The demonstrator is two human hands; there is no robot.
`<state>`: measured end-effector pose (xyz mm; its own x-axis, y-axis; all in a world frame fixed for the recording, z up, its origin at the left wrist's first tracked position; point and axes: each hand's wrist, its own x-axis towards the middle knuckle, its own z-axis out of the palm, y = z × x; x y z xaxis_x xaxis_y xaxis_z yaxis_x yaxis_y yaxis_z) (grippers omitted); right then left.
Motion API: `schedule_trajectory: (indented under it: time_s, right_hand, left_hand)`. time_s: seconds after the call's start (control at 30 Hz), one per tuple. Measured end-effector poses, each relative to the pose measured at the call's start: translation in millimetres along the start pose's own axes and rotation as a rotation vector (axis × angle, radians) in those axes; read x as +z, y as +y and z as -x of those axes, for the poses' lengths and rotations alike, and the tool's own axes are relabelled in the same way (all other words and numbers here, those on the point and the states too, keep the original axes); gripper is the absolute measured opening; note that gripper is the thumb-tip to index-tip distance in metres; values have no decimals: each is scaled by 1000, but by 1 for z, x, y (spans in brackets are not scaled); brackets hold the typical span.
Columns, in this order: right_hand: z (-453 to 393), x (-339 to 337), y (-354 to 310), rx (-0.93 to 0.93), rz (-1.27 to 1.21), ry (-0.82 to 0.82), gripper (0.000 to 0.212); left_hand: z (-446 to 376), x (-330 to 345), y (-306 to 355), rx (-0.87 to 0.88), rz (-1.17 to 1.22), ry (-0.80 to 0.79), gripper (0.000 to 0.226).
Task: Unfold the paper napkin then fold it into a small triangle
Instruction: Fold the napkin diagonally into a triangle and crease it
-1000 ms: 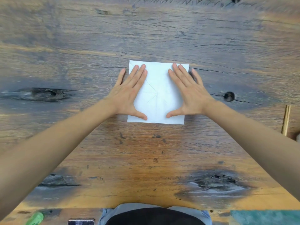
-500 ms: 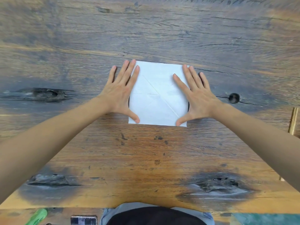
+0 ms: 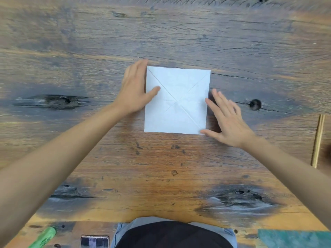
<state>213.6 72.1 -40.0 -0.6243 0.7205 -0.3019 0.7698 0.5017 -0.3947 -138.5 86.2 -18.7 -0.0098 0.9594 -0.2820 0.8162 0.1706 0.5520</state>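
Napkin: the white paper napkin (image 3: 177, 101) lies unfolded and flat as a square on the wooden table (image 3: 179, 33), roughly in the middle of the view, straight ahead of the person.
Creases: two diagonal fold lines cross near the napkin's centre, with fainter short lines running out from that crossing.
Left hand: the left hand (image 3: 134, 90) rests along the napkin's left edge, fingers extended and close together, pointing away from the person; they lie on the wood just beside the paper, and the thumb reaches onto the sheet near the left edge. Nothing is gripped.
Right hand: the right hand (image 3: 227, 119) sits at the napkin's right edge, fingers spread and loose, slightly blurred; the thumb tip touches the near right corner and the index fingertip meets the right edge. Whether the palm presses the table cannot be told. Nothing is gripped.
Table surface: weathered planks with dark knots, one round knot hole (image 3: 255, 104) to the right of the right hand.
Right margin: a thin wooden stick (image 3: 318, 140) lies well apart from the napkin.
Near edge: a green object (image 3: 44, 237), a small dark device (image 3: 94, 241) and a teal patch (image 3: 293, 238) sit by the person's torso at the bottom.
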Motion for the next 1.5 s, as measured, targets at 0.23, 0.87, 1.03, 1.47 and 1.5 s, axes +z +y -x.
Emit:
schedule_trajectory:
  time_s: [0.23,0.87,1.03,1.47,1.5]
  right_hand:
    - [55,40,-24,-6,55,64,71]
    - [71,78,-21,-4,241,253,65]
    - [70,78,-21,-2,240,265,65]
    - [70,77,-24,12,236,287,63]
    - [70,77,-24,14,236,282,63]
  left_hand:
    - [-25,3,13,-257,40,14,68]
    - [-33,-12,21,-289,236,140,24]
    - [-9,-12,44,-173,322,203,18]
    - [57,34,104,129,182,172,13]
    - [60,38,106,134,151,161,13]
